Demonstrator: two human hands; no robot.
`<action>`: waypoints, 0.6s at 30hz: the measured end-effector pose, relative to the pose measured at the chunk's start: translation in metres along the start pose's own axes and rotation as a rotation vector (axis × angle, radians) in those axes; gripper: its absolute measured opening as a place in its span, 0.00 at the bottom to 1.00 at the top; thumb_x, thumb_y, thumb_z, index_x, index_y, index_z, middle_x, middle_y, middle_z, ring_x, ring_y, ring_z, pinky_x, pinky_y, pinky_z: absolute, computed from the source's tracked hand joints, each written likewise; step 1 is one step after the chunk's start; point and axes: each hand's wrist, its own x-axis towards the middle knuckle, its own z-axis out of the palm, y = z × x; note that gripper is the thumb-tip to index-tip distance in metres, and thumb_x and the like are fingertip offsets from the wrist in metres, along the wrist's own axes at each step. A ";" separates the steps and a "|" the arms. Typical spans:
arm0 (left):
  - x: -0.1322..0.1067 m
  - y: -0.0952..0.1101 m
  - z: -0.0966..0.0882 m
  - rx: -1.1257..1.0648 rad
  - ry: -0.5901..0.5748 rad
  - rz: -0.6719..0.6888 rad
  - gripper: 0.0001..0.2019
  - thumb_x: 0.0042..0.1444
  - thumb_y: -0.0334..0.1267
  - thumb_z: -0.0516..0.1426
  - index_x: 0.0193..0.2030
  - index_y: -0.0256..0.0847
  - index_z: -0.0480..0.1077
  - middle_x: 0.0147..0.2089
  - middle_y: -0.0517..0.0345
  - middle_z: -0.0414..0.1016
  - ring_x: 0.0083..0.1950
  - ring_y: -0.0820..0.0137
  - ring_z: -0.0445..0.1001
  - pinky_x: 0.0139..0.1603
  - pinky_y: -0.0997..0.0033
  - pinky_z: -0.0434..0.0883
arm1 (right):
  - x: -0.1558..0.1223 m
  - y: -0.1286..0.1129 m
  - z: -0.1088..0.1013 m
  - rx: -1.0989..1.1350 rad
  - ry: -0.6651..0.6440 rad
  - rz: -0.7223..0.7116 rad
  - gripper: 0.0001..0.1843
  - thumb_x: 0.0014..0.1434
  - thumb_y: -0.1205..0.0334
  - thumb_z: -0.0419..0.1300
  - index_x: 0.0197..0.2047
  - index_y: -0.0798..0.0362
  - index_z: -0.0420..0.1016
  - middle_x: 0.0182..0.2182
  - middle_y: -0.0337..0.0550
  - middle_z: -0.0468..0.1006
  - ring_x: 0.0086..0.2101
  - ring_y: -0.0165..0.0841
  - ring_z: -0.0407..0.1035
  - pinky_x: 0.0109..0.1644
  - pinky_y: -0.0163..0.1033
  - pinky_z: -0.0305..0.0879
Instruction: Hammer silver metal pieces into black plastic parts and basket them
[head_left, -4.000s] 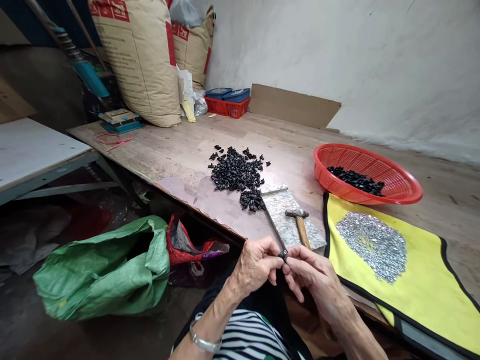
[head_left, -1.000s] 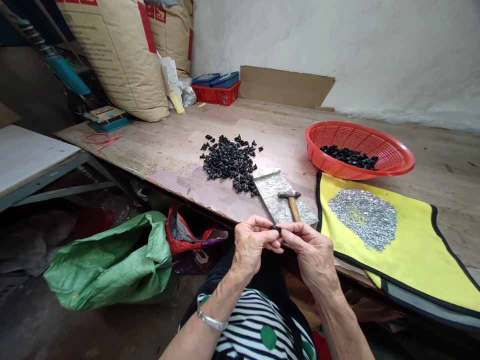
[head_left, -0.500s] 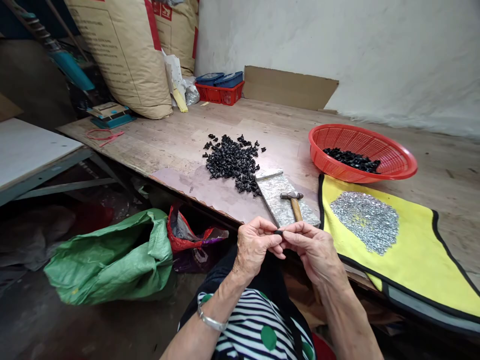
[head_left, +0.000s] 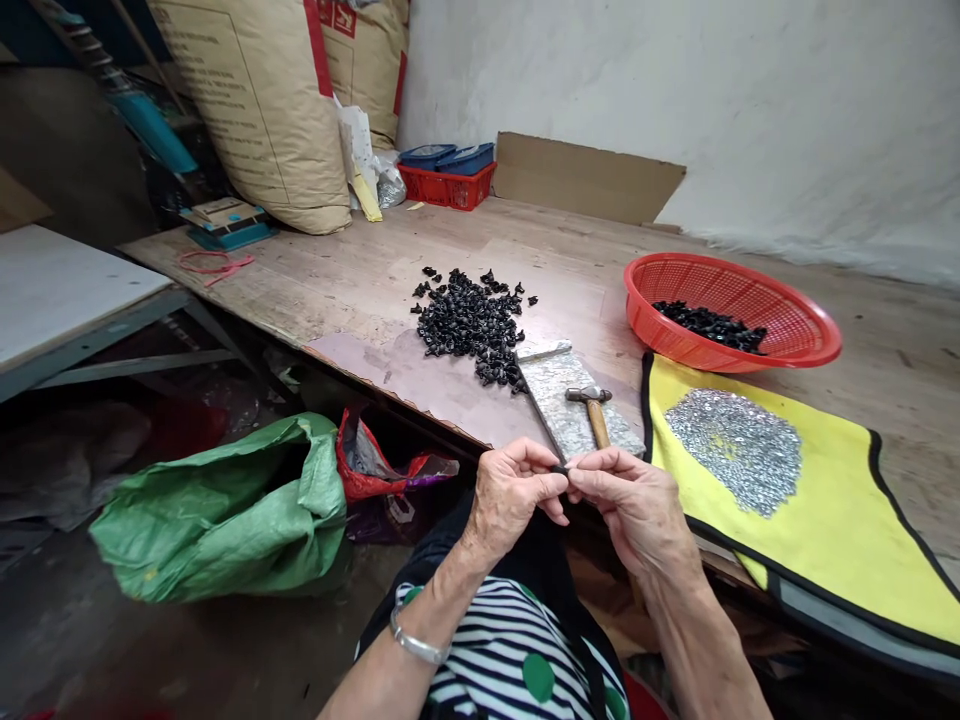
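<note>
Between thumb and forefinger, my left hand [head_left: 517,490] pinches a small black part [head_left: 559,469] whose kind I cannot make out. My right hand [head_left: 622,490] meets it fingertip to fingertip, its own fingers closed at the part's other side; whatever it grips is mostly hidden. Just beyond the hands, a hammer [head_left: 595,410] with a wooden handle lies on a silvery metal plate [head_left: 551,375]. A heap of small black parts [head_left: 469,320] touches the plate's far left side. To the right, small shiny metal pieces [head_left: 739,450] are spread on a yellow cloth [head_left: 840,520] with black edging.
A red plastic basket [head_left: 817,330] holding black parts stands behind the cloth. Large paper sacks [head_left: 255,110], a red crate [head_left: 450,190] and a cardboard strip [head_left: 585,178] line the back. A green sack [head_left: 225,520] sits below the table's edge on the left.
The whole view has shifted slightly, moving the scene a little to the right. Both hands keep their pinch at the black part, with only slight finger movement.
</note>
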 end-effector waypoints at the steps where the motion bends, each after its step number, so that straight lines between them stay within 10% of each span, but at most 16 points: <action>1: 0.000 0.000 0.000 -0.001 0.004 0.001 0.08 0.39 0.30 0.63 0.27 0.33 0.68 0.19 0.58 0.73 0.15 0.72 0.70 0.15 0.74 0.71 | -0.001 0.001 0.001 0.002 0.006 -0.014 0.09 0.32 0.68 0.70 0.19 0.57 0.74 0.21 0.39 0.75 0.20 0.26 0.67 0.26 0.33 0.63; 18: 0.009 -0.005 0.002 -0.077 0.025 -0.022 0.07 0.39 0.31 0.63 0.26 0.31 0.70 0.18 0.59 0.71 0.16 0.73 0.69 0.15 0.72 0.72 | 0.004 0.000 0.002 -0.037 0.024 0.006 0.10 0.34 0.65 0.70 0.22 0.57 0.73 0.19 0.38 0.73 0.20 0.27 0.66 0.26 0.33 0.64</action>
